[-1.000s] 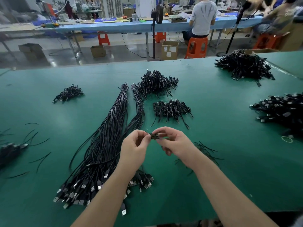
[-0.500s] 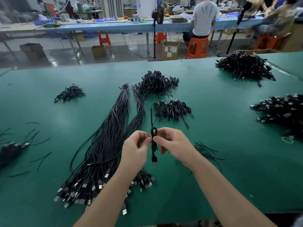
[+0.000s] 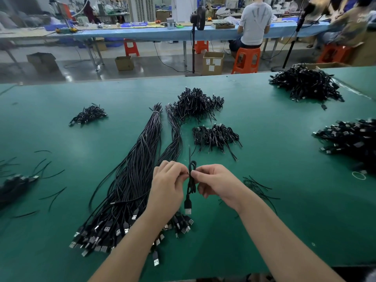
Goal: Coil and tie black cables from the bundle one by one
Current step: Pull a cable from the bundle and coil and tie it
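A coiled black cable hangs upright between my hands above the green table, its USB plug at the bottom and a thin tie end sticking up. My left hand pinches the coil's middle from the left. From the right, my right hand pinches the same spot. The long bundle of straight black cables lies to the left, plugs fanned toward me. Behind the hands sit piles of tied coils, with a larger one further back.
More cable heaps lie at the far right, right edge, far left and left edge. Loose black ties are scattered right of my right hand and at left. A person on an orange stool works at a bench behind.
The small coil, held level between my fingertips a second ago, has turned upright with its plug hanging down. Both hands stay in place at its middle.
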`<state>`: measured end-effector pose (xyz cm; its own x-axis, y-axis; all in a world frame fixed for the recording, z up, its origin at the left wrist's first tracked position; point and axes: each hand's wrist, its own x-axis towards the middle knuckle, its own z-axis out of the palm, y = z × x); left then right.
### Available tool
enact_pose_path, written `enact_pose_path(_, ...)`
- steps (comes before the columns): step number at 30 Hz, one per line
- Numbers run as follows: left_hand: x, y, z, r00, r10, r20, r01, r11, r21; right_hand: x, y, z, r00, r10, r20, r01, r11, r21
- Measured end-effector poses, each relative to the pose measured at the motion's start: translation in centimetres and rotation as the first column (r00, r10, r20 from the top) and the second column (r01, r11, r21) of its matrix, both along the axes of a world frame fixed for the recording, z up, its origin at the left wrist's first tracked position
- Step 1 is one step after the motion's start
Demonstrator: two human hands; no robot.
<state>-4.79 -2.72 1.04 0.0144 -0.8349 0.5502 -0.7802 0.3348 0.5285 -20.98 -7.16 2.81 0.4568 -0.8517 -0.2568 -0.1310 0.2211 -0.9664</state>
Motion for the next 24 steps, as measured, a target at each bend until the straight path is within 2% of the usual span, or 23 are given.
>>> enact_pose_path(4,0.0,0.2,-0.5,0.998,-0.044,0.043,0.046,0.998,-0.042,0.6,0.0,-0.5,0.985,-0.108,0.132,0.070,0.962,0.265)
enact_pose_path(6,0.1,0.4,-0.6,0.993,-0.044,-0.106,0.049,0.997,0.051,0.8,0.1,-0.5,0.975,-0.133,0.179,0.069,0.944,0.323)
enact_pose_path(8,0.2,0.3,-0.6,0.957,0.003,-0.291,0.056,0.979,0.194,0.8,0.3,-0.5,0.977,-0.121,0.173,0.075,0.965,0.250)
enact_pose_path(11,0.1,-0.1,-0.5,0.899,0.112,-0.424,0.056,0.929,0.365,0.7,0.7,-0.3,0.996,-0.088,-0.030,0.085,0.993,-0.086)
enact_pose_path(13,0.0,-0.3,-0.4,0.883,0.166,-0.439,0.050,0.897,0.439,0.3,0.9,-0.2,0.964,-0.108,-0.241,0.002,0.916,-0.402)
enact_pose_path(15,-0.1,-0.4,-0.2,0.853,0.205,-0.480,0.058,0.877,0.477,-0.2,0.9,-0.3,0.935,-0.130,-0.330,-0.087,0.818,-0.569)
enact_pose_path(19,-0.3,-0.3,0.2,0.746,0.262,-0.612,0.112,0.857,0.503,-0.2,1.0,-0.4,0.948,-0.106,-0.301,-0.100,0.797,-0.596)
enact_pose_path(24,-0.7,0.2,0.9,0.696,0.191,-0.692,0.200,0.874,0.442,0.0,0.8,-0.4,0.975,-0.154,-0.162,0.075,0.908,-0.413)
